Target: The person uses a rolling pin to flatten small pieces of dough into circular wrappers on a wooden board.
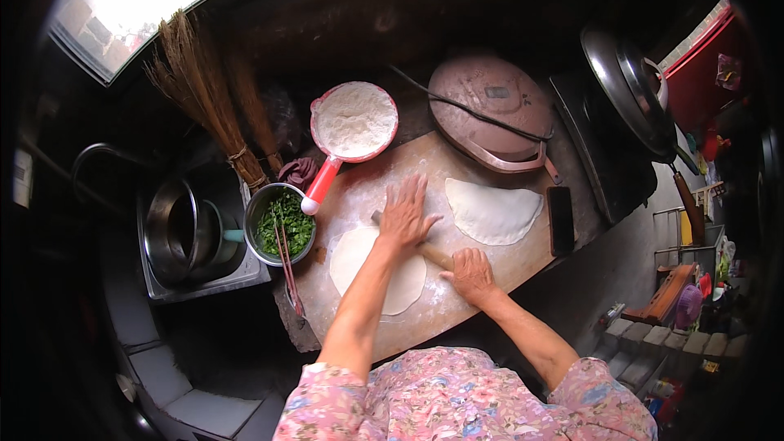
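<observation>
My left hand (406, 211) lies flat across a wooden rolling pin (436, 255), fingers stretched forward and thumb out to the side. The near right end of the pin is in the curled fingers of my right hand (474, 275). Beneath the pin and my left forearm is a thin round sheet of dough (407, 288), partly hidden by them. It lies on a floured wooden board (453, 309). To the right of my left hand rests a folded half-moon of dough (495, 211) with a closed curved edge.
Left of the board stands a metal bowl of chopped greens (285, 220) with tongs (288, 269) leaning in it. Behind are a red-handled flour scoop (355, 119) and a pink electric griddle (490, 104). A phone (560, 220) lies at the board's right edge. A sink (245, 272) holds pots.
</observation>
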Action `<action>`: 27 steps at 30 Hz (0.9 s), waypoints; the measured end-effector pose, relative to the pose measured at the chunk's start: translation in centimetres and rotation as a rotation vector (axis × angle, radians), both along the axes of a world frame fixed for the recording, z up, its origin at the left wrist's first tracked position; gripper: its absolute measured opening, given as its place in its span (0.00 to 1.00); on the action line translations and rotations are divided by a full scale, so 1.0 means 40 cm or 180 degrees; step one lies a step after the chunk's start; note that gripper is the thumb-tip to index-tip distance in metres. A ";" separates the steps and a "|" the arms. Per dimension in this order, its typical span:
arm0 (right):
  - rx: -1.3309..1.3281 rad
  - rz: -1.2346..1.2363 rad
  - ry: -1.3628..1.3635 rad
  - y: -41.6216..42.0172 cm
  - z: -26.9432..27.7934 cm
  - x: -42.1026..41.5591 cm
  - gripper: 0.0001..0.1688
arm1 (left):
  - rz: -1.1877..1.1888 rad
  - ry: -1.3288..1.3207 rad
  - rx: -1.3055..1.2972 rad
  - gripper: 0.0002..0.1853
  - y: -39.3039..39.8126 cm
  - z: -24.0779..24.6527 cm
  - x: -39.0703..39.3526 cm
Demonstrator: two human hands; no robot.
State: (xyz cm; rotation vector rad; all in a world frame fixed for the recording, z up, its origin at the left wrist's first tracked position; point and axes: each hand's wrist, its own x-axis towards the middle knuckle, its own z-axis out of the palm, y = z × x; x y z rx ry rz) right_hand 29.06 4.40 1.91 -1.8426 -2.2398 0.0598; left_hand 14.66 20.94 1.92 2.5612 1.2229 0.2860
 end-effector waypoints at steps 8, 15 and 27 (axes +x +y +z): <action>-0.0106 0.0000 0.0366 -0.091 -0.014 -0.062 0.28 | -0.0203 -0.0277 0.0134 0.46 -0.152 -0.004 -0.155; 0.0016 0.0244 0.0058 -0.029 0.008 0.009 0.26 | 0.0047 -0.0309 -0.0127 0.47 -0.056 -0.011 -0.020; -0.0254 0.0367 0.0502 -0.021 0.055 -0.144 0.33 | 0.0937 0.0084 -0.0545 0.49 -0.153 0.002 -0.175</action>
